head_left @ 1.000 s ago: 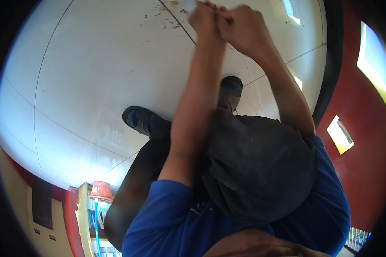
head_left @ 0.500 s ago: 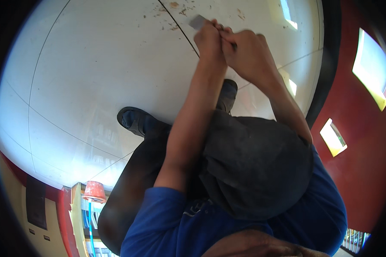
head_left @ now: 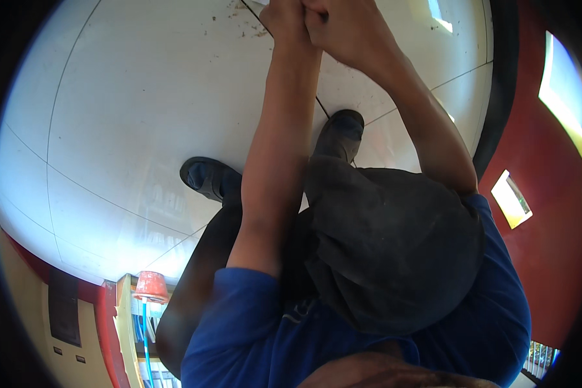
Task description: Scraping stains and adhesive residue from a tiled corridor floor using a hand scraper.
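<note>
Both hands are together at the top edge, closed and partly cut off by it. My left hand (head_left: 283, 21) is wrapped round a flat-bladed scraper, whose grey blade showed in the earlier frame. Now the blade lies almost wholly beyond the top edge. Pressed against the left one, my right hand (head_left: 346, 29) is also closed on the scraper's handle, though its fingertips are mostly hidden. Brown flakes and smears (head_left: 247, 27) dot the white tiled floor (head_left: 136, 116) just left of the left hand.
My dark sandals, left (head_left: 205, 178) and right (head_left: 341, 132), rest on the tiles below my arms. A black border (head_left: 503, 84) and a red wall (head_left: 537, 258) run along the right. At lower left, a red bucket-shaped object (head_left: 150, 286) tops a blue pole beside shelves (head_left: 128, 323).
Both hands have moved up and slightly left, farther away from me, taking the scraper with them. My right foot shows more fully than before.
</note>
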Tool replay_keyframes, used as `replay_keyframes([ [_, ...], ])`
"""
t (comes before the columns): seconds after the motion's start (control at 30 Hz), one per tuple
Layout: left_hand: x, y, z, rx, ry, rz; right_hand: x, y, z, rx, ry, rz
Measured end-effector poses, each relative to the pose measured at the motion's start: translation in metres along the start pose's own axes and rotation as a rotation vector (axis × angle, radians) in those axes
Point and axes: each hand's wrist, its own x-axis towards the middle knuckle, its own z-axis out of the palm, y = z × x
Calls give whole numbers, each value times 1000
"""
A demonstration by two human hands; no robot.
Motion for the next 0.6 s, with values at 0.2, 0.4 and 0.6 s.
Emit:
replay_keyframes([
  [0.2,-7,20,45,-871,654,-525,-25,0,-10,-155,21,21],
  [0.4,4,1,40,-907,672,-705,-28,12,3,-38,138,-29],
  [0.6,27,13,20,-926,552,-462,11,-9,-12,-109,47,-4],
])
